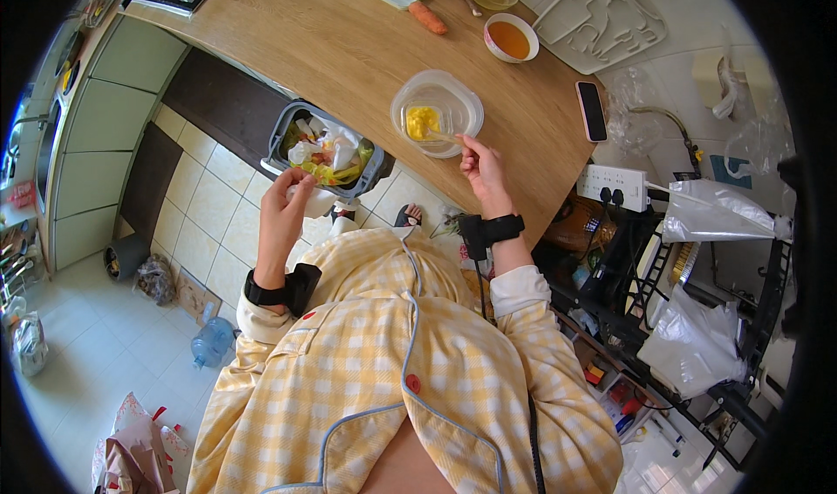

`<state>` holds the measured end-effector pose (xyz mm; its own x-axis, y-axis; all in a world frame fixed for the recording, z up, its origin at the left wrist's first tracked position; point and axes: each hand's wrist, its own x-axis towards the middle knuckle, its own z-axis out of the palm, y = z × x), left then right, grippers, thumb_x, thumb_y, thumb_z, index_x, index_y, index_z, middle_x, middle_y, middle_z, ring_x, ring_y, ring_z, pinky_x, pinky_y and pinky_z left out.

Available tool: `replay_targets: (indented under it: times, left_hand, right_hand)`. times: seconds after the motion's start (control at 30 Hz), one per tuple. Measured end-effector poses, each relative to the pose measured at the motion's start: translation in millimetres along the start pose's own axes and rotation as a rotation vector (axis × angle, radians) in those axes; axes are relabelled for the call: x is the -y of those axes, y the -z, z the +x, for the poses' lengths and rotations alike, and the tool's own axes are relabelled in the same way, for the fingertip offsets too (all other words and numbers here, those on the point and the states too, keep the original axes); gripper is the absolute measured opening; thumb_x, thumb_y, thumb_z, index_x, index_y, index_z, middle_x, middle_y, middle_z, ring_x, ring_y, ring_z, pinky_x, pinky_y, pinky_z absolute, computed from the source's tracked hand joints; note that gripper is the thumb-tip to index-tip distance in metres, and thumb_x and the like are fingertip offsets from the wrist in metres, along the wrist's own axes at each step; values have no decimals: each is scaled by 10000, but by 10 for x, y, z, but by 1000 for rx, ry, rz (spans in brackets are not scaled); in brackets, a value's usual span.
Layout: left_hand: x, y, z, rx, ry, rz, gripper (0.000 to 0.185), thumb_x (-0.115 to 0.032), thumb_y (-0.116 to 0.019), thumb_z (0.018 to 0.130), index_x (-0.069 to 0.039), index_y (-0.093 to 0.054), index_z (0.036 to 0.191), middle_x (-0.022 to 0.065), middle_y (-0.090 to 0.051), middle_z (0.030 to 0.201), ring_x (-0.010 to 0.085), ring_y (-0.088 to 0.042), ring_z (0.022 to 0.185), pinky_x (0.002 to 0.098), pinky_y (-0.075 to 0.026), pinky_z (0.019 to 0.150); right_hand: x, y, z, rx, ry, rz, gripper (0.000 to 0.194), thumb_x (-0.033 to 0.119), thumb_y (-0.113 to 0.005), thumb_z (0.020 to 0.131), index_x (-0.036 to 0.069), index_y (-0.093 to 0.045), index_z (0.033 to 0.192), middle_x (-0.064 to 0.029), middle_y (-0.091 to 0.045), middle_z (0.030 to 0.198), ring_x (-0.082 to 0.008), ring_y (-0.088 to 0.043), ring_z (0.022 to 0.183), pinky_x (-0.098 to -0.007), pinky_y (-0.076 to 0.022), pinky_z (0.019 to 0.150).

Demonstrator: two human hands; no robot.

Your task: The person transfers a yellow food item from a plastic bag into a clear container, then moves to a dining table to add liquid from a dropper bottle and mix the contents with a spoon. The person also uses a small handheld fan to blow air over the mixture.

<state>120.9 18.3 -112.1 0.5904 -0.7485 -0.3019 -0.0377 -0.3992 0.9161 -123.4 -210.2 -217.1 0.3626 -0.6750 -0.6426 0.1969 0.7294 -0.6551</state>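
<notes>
My right hand (pixel 482 170) grips the handle of a small pale utensil (pixel 448 137) over the wooden counter. The utensil's tip is in a soft yellow mash (pixel 422 122), in one part of a clear plastic container (pixel 469 98). My left hand (pixel 282 203) pinches a thin white item (pixel 316 202), perhaps tissue or plastic; the fingers partly hide it. Just beyond that hand is a grey waste bin (pixel 274 131), holding white crumpled waste and yellow-green scraps.
On the wooden counter (pixel 314 43) are a bowl of orange liquid (pixel 510 40), a carrot (pixel 427 18) and a phone (pixel 592 111). A power strip (pixel 612 187) with black plugs sits by the right edge. On the floor lies a blue water jug (pixel 212 342).
</notes>
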Motion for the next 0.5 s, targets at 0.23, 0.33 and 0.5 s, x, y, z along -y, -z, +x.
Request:
replay_targets:
  times: [0.23,0.33,0.5]
  left_hand:
    - [-13,0,-14,3,10,-3,230,-236,-573,934,-15,-613,983,2,-589,853,82,-526,766,223,-414,673]
    - [-7,1,-8,-9,6,26,229,-233,-574,933,-13,-615,981,4,-590,856,85,-528,769,223,-415,679]
    - [-2,-5,-7,1,-4,1,225,-227,-572,932,-10,-615,978,5,-590,859,86,-528,770,222,-414,682]
  right_hand:
    - [-59,72,13,59,-154,292,269,137,-624,905,-23,-602,1121,34,-484,672,-34,-415,549,-170,-359,504]
    - [-59,84,-26,60,-171,370,216,129,-618,910,-10,-607,1076,30,-483,670,-38,-415,549,-179,-363,508]
    - [18,82,-131,76,-144,442,139,124,-618,913,19,-605,1004,25,-479,669,-51,-424,566,-188,-370,528]
